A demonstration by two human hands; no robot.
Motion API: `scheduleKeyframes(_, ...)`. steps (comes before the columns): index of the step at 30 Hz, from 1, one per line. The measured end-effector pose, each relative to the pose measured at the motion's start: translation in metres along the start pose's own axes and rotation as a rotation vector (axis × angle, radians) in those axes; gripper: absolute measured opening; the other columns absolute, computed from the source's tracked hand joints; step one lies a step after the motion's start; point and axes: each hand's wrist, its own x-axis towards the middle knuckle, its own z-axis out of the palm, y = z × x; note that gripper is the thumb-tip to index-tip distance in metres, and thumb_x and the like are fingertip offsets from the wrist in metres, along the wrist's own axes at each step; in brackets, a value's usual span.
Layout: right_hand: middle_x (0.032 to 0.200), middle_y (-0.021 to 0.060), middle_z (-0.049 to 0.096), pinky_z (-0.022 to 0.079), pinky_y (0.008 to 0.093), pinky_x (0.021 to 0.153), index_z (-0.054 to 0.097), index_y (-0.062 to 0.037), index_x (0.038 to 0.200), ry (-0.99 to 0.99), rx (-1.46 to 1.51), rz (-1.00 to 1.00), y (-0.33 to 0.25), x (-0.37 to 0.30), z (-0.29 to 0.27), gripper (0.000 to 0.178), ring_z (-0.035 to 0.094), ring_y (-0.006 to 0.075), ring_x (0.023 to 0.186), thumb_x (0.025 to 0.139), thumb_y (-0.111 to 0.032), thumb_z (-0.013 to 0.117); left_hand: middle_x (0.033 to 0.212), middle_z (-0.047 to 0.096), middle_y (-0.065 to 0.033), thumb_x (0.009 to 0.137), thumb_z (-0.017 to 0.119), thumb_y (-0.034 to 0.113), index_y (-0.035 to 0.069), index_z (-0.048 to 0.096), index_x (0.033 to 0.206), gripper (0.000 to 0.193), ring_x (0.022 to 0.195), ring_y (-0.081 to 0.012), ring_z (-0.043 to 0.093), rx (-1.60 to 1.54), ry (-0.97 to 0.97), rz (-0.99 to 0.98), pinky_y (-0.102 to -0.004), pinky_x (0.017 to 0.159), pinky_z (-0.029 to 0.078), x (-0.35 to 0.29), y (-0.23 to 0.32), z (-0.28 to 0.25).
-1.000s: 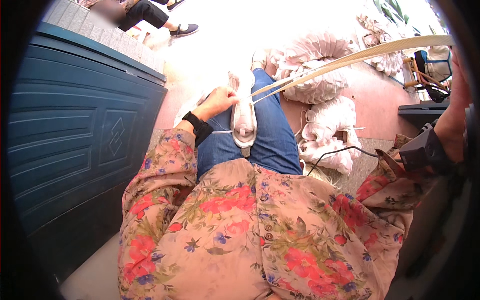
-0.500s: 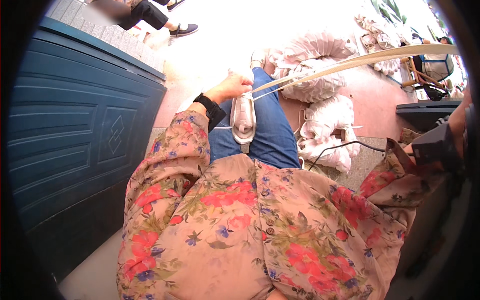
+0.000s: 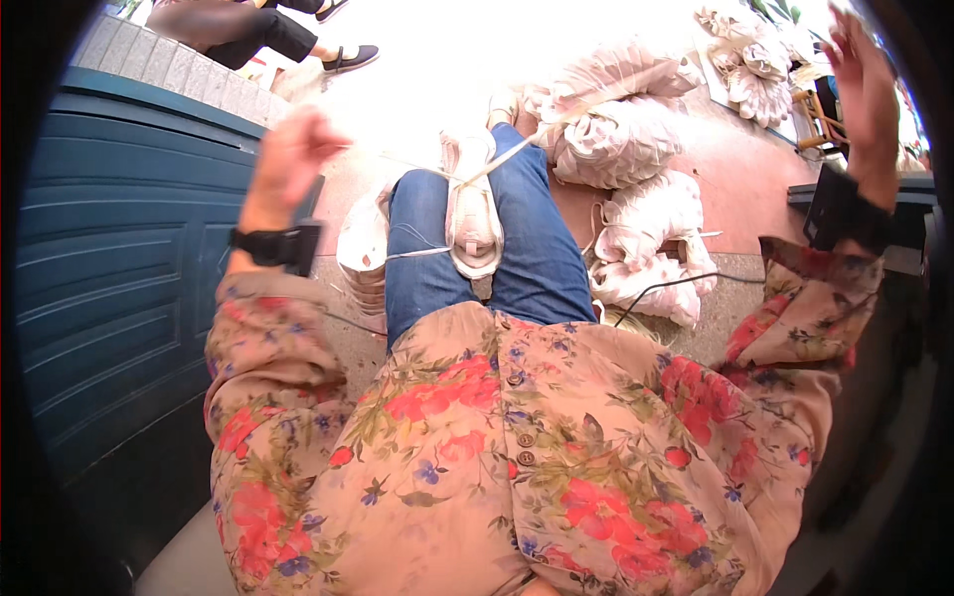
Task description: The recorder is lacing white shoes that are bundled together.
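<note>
A pale, shoe-shaped bundle (image 3: 473,223) that looks like stacked shoe uppers lies between my knees. Cream strips cross near its middle (image 3: 462,185). One strip (image 3: 527,142) slants up and right, blurred, towards my right hand (image 3: 863,74). That hand is raised at the upper right; its fingertips appear closed on the strip's end, though the pale background hides the contact. On the other side, my left hand (image 3: 290,159) is lifted left of the bundle. It is smeared by motion, its fingers drawn together on the strip's other, thin end. A loose cord (image 3: 422,253) hangs over my left thigh.
Similar pale bundles (image 3: 651,233) lie on the floor right of my legs, with bigger heaps (image 3: 616,129) behind them. Another bundle (image 3: 366,243) stands by my left leg. A dark blue panelled cabinet (image 3: 129,248) rises at left. A person's shod foot (image 3: 350,60) is at the far left.
My left hand has moved off the bundle to the left. My right hand has come into full view at the upper right. The strips now cross over the bundle.
</note>
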Motion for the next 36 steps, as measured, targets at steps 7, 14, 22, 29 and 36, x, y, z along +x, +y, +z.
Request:
scheduleKeyframes(7, 0.070, 0.0010, 0.050, 0.041, 0.0216, 0.060, 0.054, -0.0029, 0.094, 0.691, 0.217, 0.512, 0.155, -0.133, -0.039, 0.014, 0.048, 0.0098, 0.065, 0.087, -0.013, 0.049, 0.050, 0.032, 0.0005, 0.082, 0.041, 0.003, 0.008, 0.036, 0.061, 0.022, 0.045, -0.0117, 0.034, -0.518, 0.642, 0.043, -0.0278, 0.047, 0.030, -0.071, 0.013, -0.258)
scheduleKeyframes(14, 0.075, 0.0088, 0.063, 0.046, 0.0267, 0.063, 0.064, -0.0032, 0.087, -0.386, -0.220, 0.509, 0.196, -0.198, 0.200, 0.017, 0.059, 0.0160, 0.067, 0.079, -0.016, 0.059, 0.064, 0.052, -0.0042, 0.076, 0.057, 0.012, 0.007, 0.054, 0.076, 0.006, 0.059, -0.0150, 0.052, -0.053, 0.309, -0.301, -0.0269, 0.048, 0.040, -0.025, -0.083, -0.063)
scheduleKeyframes(22, 0.072, 0.0108, 0.056, 0.042, 0.0409, 0.061, 0.062, -0.0076, 0.068, -0.370, -0.874, 0.071, 0.208, -0.219, 0.280, 0.013, 0.053, 0.0283, 0.075, 0.073, -0.016, 0.053, 0.059, 0.053, -0.0006, 0.080, 0.055, 0.024, 0.003, 0.060, 0.072, 0.023, 0.054, -0.0082, 0.046, 0.551, 0.042, -0.242, -0.0226, 0.050, 0.035, -0.024, -0.145, 0.067)
scheduleKeyframes(29, 0.072, 0.0084, 0.054, 0.038, 0.0383, 0.064, 0.059, -0.0066, 0.064, -0.459, -0.866, 0.056, 0.214, -0.213, 0.287, 0.009, 0.051, 0.0254, 0.076, 0.067, -0.013, 0.053, 0.070, 0.057, -0.0200, 0.085, 0.040, 0.043, 0.003, 0.060, 0.077, 0.045, 0.070, -0.0355, 0.056, 1.117, 0.032, 0.023, -0.0406, 0.061, 0.042, -0.031, -0.153, 0.067)
scheduleKeyframes(36, 0.072, 0.0034, 0.054, 0.034, 0.0332, 0.067, 0.059, -0.0102, 0.065, -0.667, -1.137, -0.471, 0.196, -0.198, 0.297, 0.006, 0.049, 0.0187, 0.078, 0.065, -0.012, 0.054, 0.069, 0.058, -0.0101, 0.085, 0.047, 0.024, 0.001, 0.060, 0.084, 0.026, 0.064, -0.0198, 0.054, 0.933, 0.116, -0.004, -0.0313, 0.055, 0.041, -0.045, -0.149, 0.058)
